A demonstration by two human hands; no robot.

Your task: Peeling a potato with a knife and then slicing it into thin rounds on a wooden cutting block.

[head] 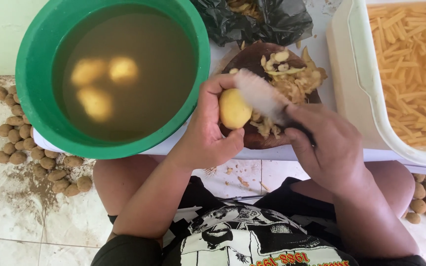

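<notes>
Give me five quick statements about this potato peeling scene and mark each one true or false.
1. The left hand holds a peeled potato. True.
2. The right hand is empty. False: it grips a knife, whose blurred blade lies against the potato.
3. The green basin is dry and empty. False: it holds murky water with three peeled potatoes sunk in it.
4. The white tub on the right holds cut potato sticks. True.
5. Potato peels are piled on a brown wooden board. True.
</notes>
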